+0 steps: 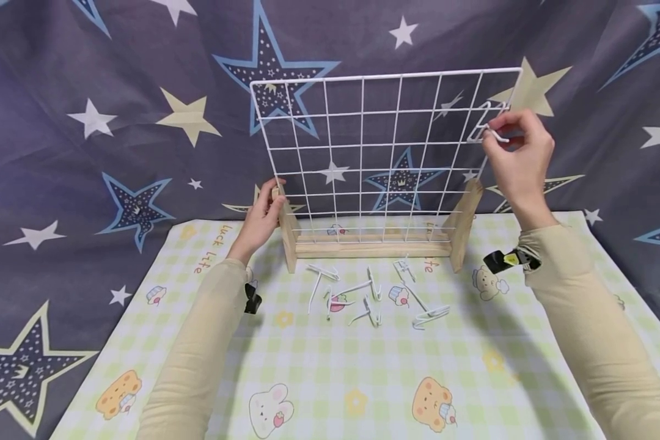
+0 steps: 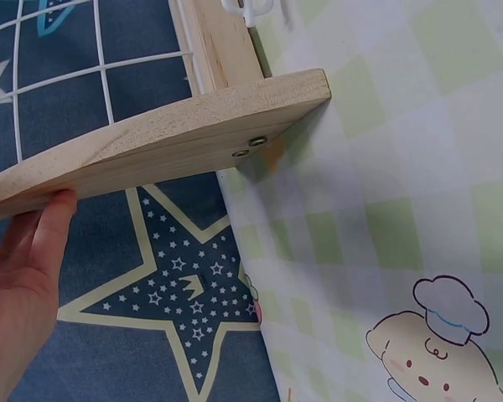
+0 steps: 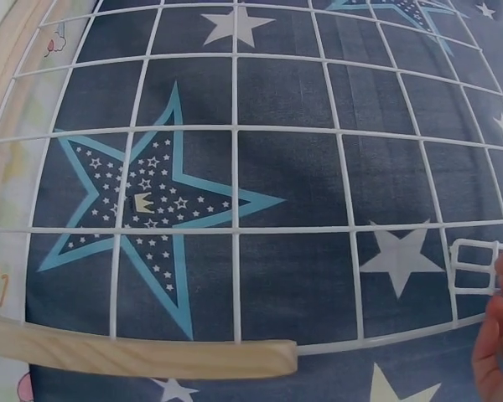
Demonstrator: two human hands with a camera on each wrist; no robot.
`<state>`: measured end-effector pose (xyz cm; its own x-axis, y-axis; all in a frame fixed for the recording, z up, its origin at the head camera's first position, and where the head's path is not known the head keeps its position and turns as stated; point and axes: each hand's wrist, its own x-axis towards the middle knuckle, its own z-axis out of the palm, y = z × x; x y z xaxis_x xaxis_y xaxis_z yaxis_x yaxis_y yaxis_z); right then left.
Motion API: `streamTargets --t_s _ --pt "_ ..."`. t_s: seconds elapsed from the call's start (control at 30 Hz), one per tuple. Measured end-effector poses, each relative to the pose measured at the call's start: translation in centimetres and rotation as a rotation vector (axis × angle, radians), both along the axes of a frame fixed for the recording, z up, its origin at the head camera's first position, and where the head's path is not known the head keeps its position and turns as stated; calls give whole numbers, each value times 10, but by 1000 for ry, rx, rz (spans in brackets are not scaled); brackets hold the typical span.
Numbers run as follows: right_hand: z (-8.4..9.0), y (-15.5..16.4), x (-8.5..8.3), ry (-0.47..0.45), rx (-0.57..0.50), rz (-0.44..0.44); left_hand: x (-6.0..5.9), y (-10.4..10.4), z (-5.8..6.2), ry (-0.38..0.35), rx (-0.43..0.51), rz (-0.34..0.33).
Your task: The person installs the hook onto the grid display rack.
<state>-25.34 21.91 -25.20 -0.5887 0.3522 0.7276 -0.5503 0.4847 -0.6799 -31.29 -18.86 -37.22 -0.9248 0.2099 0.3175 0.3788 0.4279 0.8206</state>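
Observation:
A white wire grid panel (image 1: pixel 385 76) stands upright in a wooden stand (image 1: pixel 374 249). My left hand (image 1: pixel 261 220) grips the upper end of the stand's left wooden post (image 1: pixel 288 238); the left wrist view shows fingers (image 2: pixel 50 230) against its outer face. Up at the grid's right side, my right hand (image 1: pixel 519 159) pinches a white wire hook (image 1: pixel 477 133) between thumb and fingers. Its squared back (image 3: pixel 474 267) lies at the grid wires near the right edge in the right wrist view. Whether it is hooked over a wire I cannot tell.
Several loose white wire hooks (image 1: pixel 431 315) lie on the green checked tablecloth (image 1: pixel 319 360) before the stand. The right wooden post (image 1: pixel 464 226) rises below my right hand. A dark star-patterned cloth (image 1: pixel 132 122) hangs behind.

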Motion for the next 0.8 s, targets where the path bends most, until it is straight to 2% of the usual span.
streamTargets --t_s 0.23,0.47,0.8 --pt "-1 6 -1 -2 47 -51 1 0 0 1 -4 2" --pt "-3 7 -2 -3 72 -56 0 -1 0 9 -1 7" --pt "-22 13 -4 -12 93 -45 -1 -1 -2 0 10 -2"
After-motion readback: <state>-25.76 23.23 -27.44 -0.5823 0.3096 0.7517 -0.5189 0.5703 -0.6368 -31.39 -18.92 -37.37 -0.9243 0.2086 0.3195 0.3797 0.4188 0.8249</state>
